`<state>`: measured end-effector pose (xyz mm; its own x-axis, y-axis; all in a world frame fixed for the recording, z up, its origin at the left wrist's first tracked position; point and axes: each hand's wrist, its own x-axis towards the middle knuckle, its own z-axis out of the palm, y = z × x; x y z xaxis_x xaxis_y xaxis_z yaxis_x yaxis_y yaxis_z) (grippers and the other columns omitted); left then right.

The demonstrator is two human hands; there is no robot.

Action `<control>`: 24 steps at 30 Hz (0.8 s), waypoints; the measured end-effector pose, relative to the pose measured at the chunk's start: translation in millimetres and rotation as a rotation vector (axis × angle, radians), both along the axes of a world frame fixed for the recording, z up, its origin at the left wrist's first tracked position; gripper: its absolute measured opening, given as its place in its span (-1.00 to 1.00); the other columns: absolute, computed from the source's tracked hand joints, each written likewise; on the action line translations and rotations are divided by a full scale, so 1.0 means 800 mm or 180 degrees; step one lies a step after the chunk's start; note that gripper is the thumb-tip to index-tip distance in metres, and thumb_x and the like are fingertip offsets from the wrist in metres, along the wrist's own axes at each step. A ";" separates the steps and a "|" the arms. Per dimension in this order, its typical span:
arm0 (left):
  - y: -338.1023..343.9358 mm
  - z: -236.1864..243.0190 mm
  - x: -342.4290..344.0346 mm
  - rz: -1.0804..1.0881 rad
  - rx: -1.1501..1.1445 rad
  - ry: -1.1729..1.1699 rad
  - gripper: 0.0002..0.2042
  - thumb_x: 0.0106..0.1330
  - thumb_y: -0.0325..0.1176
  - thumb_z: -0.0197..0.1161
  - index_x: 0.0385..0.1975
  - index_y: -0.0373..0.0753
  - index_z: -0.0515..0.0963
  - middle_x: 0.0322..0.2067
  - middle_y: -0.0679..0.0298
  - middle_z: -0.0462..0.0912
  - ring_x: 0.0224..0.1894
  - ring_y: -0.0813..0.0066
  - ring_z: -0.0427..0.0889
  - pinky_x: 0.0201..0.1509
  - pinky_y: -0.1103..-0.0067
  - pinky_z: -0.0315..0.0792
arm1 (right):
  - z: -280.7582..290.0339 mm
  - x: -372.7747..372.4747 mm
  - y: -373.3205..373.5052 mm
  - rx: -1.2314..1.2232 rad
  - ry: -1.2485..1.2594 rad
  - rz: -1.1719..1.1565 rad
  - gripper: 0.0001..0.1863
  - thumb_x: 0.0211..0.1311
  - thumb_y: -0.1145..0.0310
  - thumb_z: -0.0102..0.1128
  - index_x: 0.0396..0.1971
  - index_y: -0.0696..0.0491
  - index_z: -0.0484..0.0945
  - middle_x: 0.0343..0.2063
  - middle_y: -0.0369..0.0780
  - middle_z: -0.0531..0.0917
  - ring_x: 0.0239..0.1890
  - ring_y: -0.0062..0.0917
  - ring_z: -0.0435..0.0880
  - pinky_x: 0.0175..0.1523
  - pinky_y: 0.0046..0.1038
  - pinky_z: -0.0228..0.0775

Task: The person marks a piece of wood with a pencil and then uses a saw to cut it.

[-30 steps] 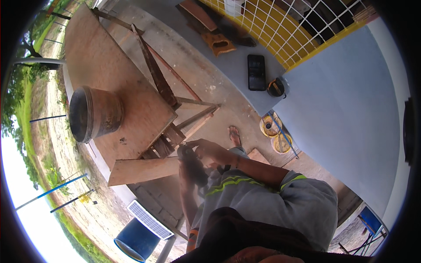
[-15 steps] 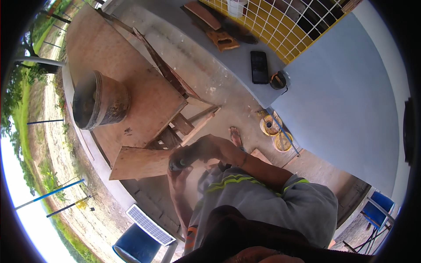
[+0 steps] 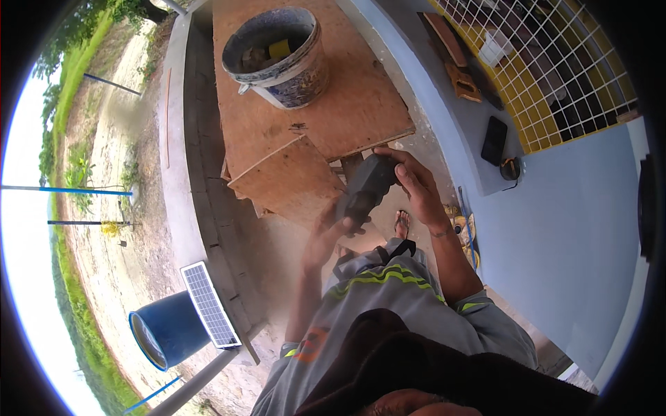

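Observation:
A chunky dark grey object (image 3: 368, 186), its exact kind unclear, is held up in front of my body between both hands. My left hand (image 3: 325, 234) closes round its lower end, the fingers partly hidden by haze. At the upper right end, my right hand (image 3: 417, 182) grips it with the thumb on the near side and the fingers behind. Just beyond lies a loose piece of plywood (image 3: 284, 182), resting at an angle against the near end of a plywood-topped table (image 3: 361, 104).
A dirty plastic bucket (image 3: 295, 73) with items inside stands on the table. To the right, a grey ledge (image 3: 454, 125) bears a handsaw (image 3: 463, 83), a black phone (image 3: 494, 140) and a tape measure (image 3: 510, 168). A low wall (image 3: 187, 173) runs along the left, near a solar panel (image 3: 210, 305) and blue barrel (image 3: 170, 329).
My view has swung left, so the table and bucket appear farther right. My right hand has shifted to the object's upper end, and the object shows more fully between my hands.

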<state>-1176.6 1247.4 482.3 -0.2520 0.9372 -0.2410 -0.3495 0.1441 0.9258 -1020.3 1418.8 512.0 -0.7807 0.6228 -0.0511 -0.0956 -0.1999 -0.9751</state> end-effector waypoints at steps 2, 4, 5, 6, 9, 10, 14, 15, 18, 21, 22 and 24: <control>-0.010 -0.004 -0.002 0.0064 0.0168 -0.0278 -0.31 0.29 -0.10 0.28 0.29 -0.41 0.22 0.00 -0.04 0.58 -0.05 0.30 0.65 -0.04 0.46 0.54 | -0.005 -0.018 -0.008 0.0251 0.0250 -0.0120 -0.54 0.50 0.18 -0.07 0.20 0.19 0.43 -0.05 -0.24 0.59 -0.07 -0.67 0.55 0.09 -0.56 0.35; -0.023 -0.013 -0.008 0.0150 0.0161 -0.0226 -0.32 0.32 -0.10 0.25 0.30 -0.40 0.21 0.05 -0.06 0.55 -0.04 0.27 0.65 -0.05 0.46 0.54 | -0.008 -0.034 -0.017 0.0355 0.0223 -0.0113 -0.54 0.50 0.19 -0.07 0.21 0.19 0.41 -0.04 -0.22 0.59 -0.08 -0.67 0.56 0.08 -0.56 0.36; -0.027 -0.015 -0.011 0.0141 0.0138 -0.0184 -0.34 0.36 -0.10 0.22 0.32 -0.38 0.20 0.09 -0.07 0.52 -0.03 0.25 0.65 -0.06 0.46 0.54 | -0.008 -0.042 -0.020 0.0454 0.0188 -0.0202 -0.54 0.49 0.20 -0.06 0.22 0.19 0.40 -0.02 -0.20 0.59 -0.09 -0.67 0.57 0.06 -0.55 0.37; -0.028 -0.015 -0.010 0.0215 0.0145 -0.0195 -0.34 0.36 -0.10 0.22 0.32 -0.38 0.20 0.09 -0.07 0.52 -0.03 0.25 0.65 -0.06 0.46 0.54 | -0.008 -0.047 -0.023 0.0457 0.0180 -0.0127 -0.54 0.49 0.20 -0.06 0.22 0.19 0.40 -0.02 -0.20 0.59 -0.09 -0.67 0.57 0.06 -0.55 0.37; -0.026 -0.006 -0.011 0.0466 0.0460 -0.0938 -0.37 0.43 -0.06 0.12 0.33 -0.35 0.18 0.15 -0.05 0.48 -0.01 0.20 0.64 -0.05 0.44 0.53 | -0.013 -0.056 -0.032 -0.0367 0.0519 -0.0014 -0.54 0.44 0.32 -0.01 0.26 0.19 0.35 0.06 -0.20 0.54 -0.08 -0.58 0.59 0.08 -0.48 0.42; -0.024 -0.001 -0.013 0.0577 0.0459 -0.1035 -0.39 0.45 -0.03 0.08 0.33 -0.33 0.19 0.15 -0.03 0.49 0.02 0.20 0.62 -0.02 0.41 0.51 | -0.016 -0.057 -0.035 -0.0109 0.0386 -0.0032 -0.54 0.41 0.36 0.03 0.25 0.18 0.34 0.05 -0.19 0.53 -0.07 -0.56 0.59 0.08 -0.47 0.43; -0.004 0.011 -0.017 0.0855 0.0554 -0.1315 -0.43 0.47 0.01 0.02 0.29 -0.30 0.23 0.13 0.02 0.50 0.10 0.19 0.57 0.09 0.31 0.45 | -0.029 -0.049 -0.055 0.0837 0.0188 -0.0034 -0.57 0.34 0.44 0.11 0.18 0.18 0.36 0.00 -0.19 0.50 -0.05 -0.51 0.59 0.07 -0.43 0.46; 0.003 0.012 -0.017 0.0861 0.0570 -0.1292 -0.43 0.47 0.01 0.02 0.29 -0.30 0.23 0.13 0.02 0.50 0.10 0.19 0.57 0.09 0.31 0.45 | -0.025 -0.047 -0.060 0.1149 0.0274 -0.0046 -0.58 0.28 0.50 0.14 0.14 0.17 0.38 0.01 -0.17 0.46 -0.04 -0.48 0.59 0.07 -0.40 0.46; 0.021 0.015 -0.013 0.0928 0.0868 -0.1545 -0.42 0.48 0.02 0.00 0.26 -0.36 0.30 0.11 0.03 0.53 0.09 0.24 0.55 0.10 0.34 0.43 | -0.006 -0.057 -0.061 0.1576 0.0392 -0.0103 -0.54 0.24 0.54 0.14 0.16 0.16 0.36 0.08 -0.12 0.40 0.01 -0.45 0.55 0.09 -0.39 0.46; 0.030 0.018 -0.019 0.1032 0.0818 -0.1388 -0.47 0.48 0.02 0.01 0.22 -0.30 0.29 -0.03 0.11 0.57 0.01 0.34 0.56 0.08 0.39 0.43 | 0.023 -0.054 -0.050 0.2690 0.0018 -0.0365 -0.41 0.09 0.58 0.21 0.19 0.10 0.36 0.16 -0.07 0.34 0.17 -0.24 0.44 0.29 -0.22 0.27; 0.026 0.024 -0.029 0.0813 0.0486 -0.0803 -0.46 0.47 0.04 0.02 0.21 -0.31 0.32 -0.07 0.13 0.58 -0.03 0.38 0.58 0.03 0.43 0.45 | 0.038 -0.057 -0.042 0.3637 -0.0318 -0.0534 -0.36 0.04 0.57 0.26 0.21 0.08 0.35 0.18 -0.06 0.32 0.21 -0.17 0.39 0.36 -0.15 0.19; 0.018 0.046 -0.045 0.0641 0.0248 -0.0121 -0.45 0.47 0.05 0.03 0.19 -0.32 0.34 -0.12 0.16 0.58 -0.07 0.43 0.59 -0.03 0.48 0.47 | 0.060 -0.055 -0.039 0.4082 -0.0482 -0.0438 -0.33 -0.01 0.53 0.31 0.20 0.06 0.37 0.18 -0.07 0.35 0.23 -0.15 0.37 0.38 -0.09 0.12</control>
<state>-1212.4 1261.6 518.8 -0.4283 0.8850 -0.1826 -0.3988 -0.0038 0.9170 -1064.3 1387.8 559.7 -0.7458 0.3672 0.5558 0.0868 0.8808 -0.4654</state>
